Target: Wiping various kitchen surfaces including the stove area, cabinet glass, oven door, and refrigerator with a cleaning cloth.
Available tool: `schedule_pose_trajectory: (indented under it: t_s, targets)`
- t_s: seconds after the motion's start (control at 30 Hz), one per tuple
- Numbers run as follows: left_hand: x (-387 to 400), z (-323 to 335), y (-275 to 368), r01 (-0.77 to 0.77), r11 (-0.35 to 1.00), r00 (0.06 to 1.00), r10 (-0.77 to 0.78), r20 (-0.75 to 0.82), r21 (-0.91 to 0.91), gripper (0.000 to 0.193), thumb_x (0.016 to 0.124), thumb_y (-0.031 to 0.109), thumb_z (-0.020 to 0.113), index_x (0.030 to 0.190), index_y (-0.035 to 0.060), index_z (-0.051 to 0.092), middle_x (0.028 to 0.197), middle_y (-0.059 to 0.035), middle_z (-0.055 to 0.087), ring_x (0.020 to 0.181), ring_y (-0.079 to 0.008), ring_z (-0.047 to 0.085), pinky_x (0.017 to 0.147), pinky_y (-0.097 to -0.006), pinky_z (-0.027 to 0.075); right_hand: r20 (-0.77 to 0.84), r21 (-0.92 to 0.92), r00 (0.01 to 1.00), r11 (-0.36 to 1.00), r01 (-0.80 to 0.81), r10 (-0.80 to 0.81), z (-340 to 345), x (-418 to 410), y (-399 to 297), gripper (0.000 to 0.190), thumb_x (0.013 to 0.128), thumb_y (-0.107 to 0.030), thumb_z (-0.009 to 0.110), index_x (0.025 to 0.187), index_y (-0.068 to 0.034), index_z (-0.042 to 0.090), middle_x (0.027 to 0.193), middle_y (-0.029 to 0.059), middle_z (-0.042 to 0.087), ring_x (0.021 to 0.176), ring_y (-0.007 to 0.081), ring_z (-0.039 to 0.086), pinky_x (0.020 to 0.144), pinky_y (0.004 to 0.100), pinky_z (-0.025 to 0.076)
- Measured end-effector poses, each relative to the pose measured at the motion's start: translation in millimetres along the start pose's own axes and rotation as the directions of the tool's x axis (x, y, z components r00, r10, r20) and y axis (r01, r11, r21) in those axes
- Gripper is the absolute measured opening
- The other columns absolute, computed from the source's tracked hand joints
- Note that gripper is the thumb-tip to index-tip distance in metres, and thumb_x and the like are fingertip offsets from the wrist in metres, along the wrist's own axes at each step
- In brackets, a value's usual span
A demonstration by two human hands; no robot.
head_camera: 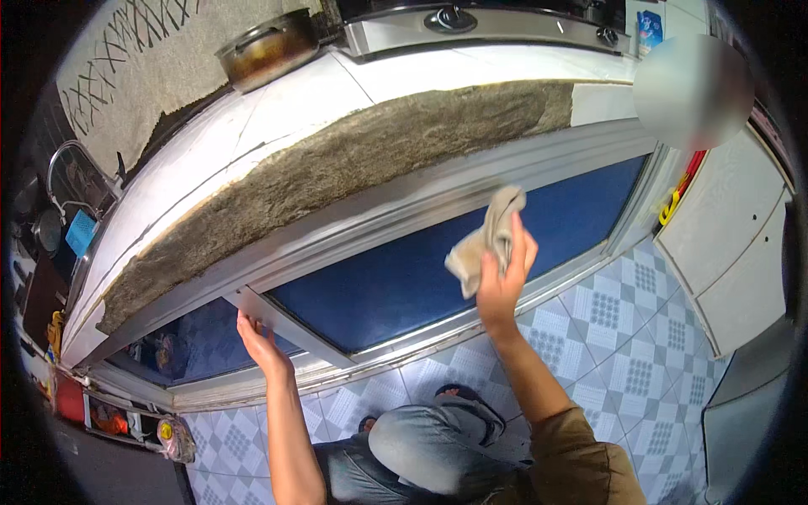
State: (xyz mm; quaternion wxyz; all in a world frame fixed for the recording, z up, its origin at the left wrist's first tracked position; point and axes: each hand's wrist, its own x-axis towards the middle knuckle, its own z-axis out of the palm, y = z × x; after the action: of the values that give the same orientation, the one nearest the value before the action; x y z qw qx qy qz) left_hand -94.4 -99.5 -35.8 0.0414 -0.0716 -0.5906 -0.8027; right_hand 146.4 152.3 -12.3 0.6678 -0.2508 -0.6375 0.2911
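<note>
A beige cloth [483, 243], bunched and slightly blurred, is gripped in my right hand [508, 278]. Behind it is the blue panel [385, 290] of a sliding cabinet door under the counter. My left hand [265, 350] is raised at the door's pale metal stile [290, 325], fingertips at its left edge; whether they press on it is hard to tell. Left of that stile, a darker blue panel [214, 350] carries reflections. The cabinet's metal top rail [404, 202] runs above both panels.
Above is a white tiled countertop [297, 107] with a rough bare cement edge [353, 145]. A stained pot [268, 50] and a gas stove [492, 28] stand on it. A faucet [76, 148] and a low rack [117, 416] are at left, a white cabinet [726, 240] at right.
</note>
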Motion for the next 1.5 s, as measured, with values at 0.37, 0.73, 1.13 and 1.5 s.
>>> schedule_pose_trajectory:
  t_s: [0.37,0.73,1.13,1.5]
  targets:
    - [10.5,-8.2,-17.4,0.0,1.0,0.989,0.001,0.147,-0.007,0.048,0.098,0.04,0.036,0.126,0.002,0.046,0.122,-0.0079,0.051,0.113,-0.0191,0.047,0.098,-0.0315,0.034,0.341,-0.05,0.885,0.934,0.355,-0.318,135.5,-99.5,-45.5,0.062,0.077,-0.004,0.059,0.135,-0.024,0.044,0.122,0.0166,0.031,0.098,0.0368,0.044,0.078,0.0445,0.048]
    - [-52.1,44.5,39.7,-0.604,0.641,0.719,0.695,-0.023,0.474,0.048,0.091,0.018,0.047,0.131,-0.0053,0.035,0.136,-0.0207,0.036,0.128,-0.0329,0.032,0.107,-0.0418,0.021,0.096,-0.456,0.988,0.877,0.149,-0.118,17.9,14.3,39.5,0.07,0.08,0.001,0.051,0.141,-0.025,0.027,0.127,0.0281,0.031,0.102,0.0457,0.048,0.088,0.0482,0.043]
    - [-129.1,114.3,35.6,-0.953,0.127,0.266,0.78,0.566,0.273,0.053,0.082,0.008,0.051,0.134,0.0002,0.04,0.143,-0.0223,0.03,0.135,-0.0385,0.023,0.109,-0.0517,0.018,0.492,-0.32,0.712,0.657,0.682,-0.5,-8.0,54.4,-9.5,0.067,0.076,-0.003,0.056,0.138,-0.02,0.039,0.132,0.0201,0.038,0.105,0.034,0.049,0.081,0.0376,0.05]
    - [-145.0,144.7,20.3,-0.958,0.163,0.279,0.723,0.633,0.236,0.051,0.083,0.01,0.05,0.131,-0.0042,0.04,0.142,-0.0269,0.029,0.135,-0.0432,0.02,0.109,-0.0563,0.013,0.404,-0.666,0.624,0.253,0.702,-0.669,-68.8,133.7,86.6,0.061,0.072,-0.008,0.059,0.131,-0.017,0.048,0.128,0.0133,0.042,0.087,0.0244,0.052,0.062,0.0304,0.048]
